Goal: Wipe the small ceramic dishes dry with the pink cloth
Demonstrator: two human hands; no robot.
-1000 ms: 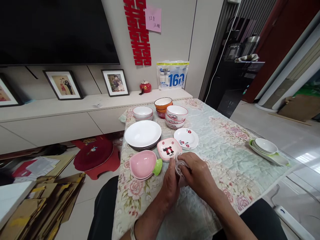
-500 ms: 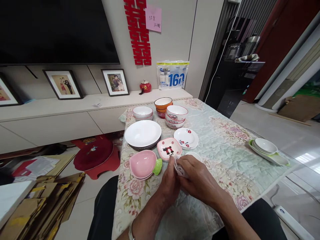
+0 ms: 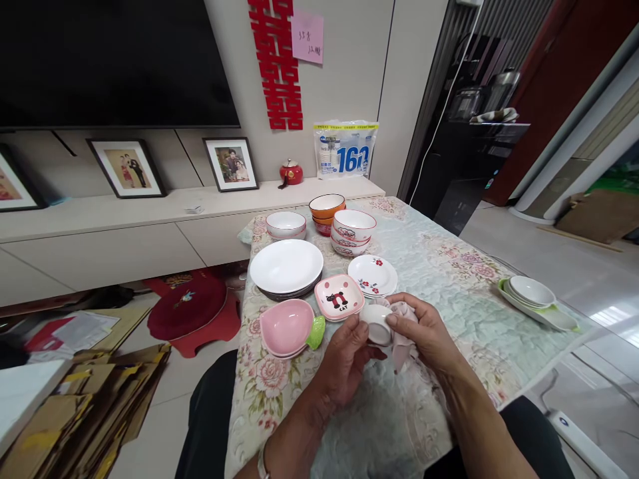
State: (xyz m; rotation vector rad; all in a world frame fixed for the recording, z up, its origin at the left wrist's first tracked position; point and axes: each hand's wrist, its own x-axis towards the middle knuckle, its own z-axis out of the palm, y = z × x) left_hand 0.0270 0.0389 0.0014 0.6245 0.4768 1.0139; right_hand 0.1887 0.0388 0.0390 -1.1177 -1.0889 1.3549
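Note:
A small white dish [image 3: 377,324] is held up over the near part of the table. My left hand [image 3: 345,362] grips its left edge between thumb and fingers. On the other side my right hand [image 3: 424,339] is closed on a pale pinkish cloth [image 3: 403,342], its thumb against the dish's rim. Just beyond the hands lie a square pink cat dish [image 3: 339,297] and a stack of flowered white plates [image 3: 372,275]. To the left sits a pink strawberry-shaped bowl [image 3: 288,326] with a green leaf handle.
Large white plates [image 3: 286,265] are stacked behind the pink bowl. Farther back stand white bowls [image 3: 353,226] and orange bowls [image 3: 326,206]. Small white dishes rest on a long green-edged dish [image 3: 539,313] at the table's right. A red stool [image 3: 192,306] stands left of the table.
My hands have moved apart, and the small white dish now shows between them. The cloth has shifted to the right with my right hand. The other dishes stay put.

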